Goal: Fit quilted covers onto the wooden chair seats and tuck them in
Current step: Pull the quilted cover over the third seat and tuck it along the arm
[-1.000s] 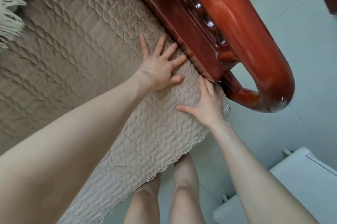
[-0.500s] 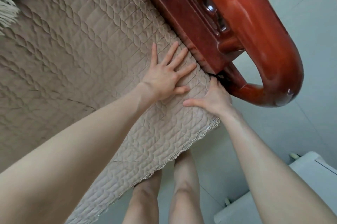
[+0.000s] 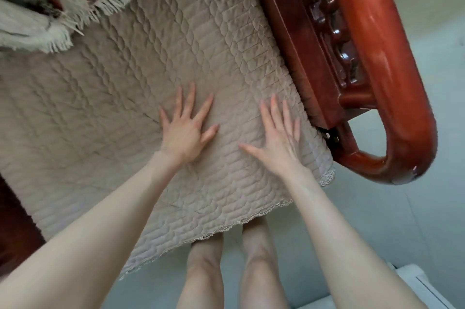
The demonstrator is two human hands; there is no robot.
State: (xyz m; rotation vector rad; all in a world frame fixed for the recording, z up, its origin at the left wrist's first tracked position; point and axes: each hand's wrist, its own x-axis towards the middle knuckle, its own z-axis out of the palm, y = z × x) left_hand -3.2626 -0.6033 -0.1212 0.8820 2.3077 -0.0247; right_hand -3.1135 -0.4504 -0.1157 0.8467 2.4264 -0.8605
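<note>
Both hands flat on the cover, near the seat's front right corner.

The left hand (image 3: 185,133) and right hand (image 3: 278,140) lie palm down, side by side but apart, fingers straight and spread wide, holding nothing. Both rest on the beige quilted cover (image 3: 176,44), which is spread over the seat. The right hand is near the cover's right edge, where the fabric meets the lower rail of the red-brown wooden armrest (image 3: 392,69). The lace hem (image 3: 251,218) hangs over the seat's front edge, above the person's bare legs (image 3: 206,273). A fringed cloth (image 3: 45,14) lies at the back left corner.
</note>
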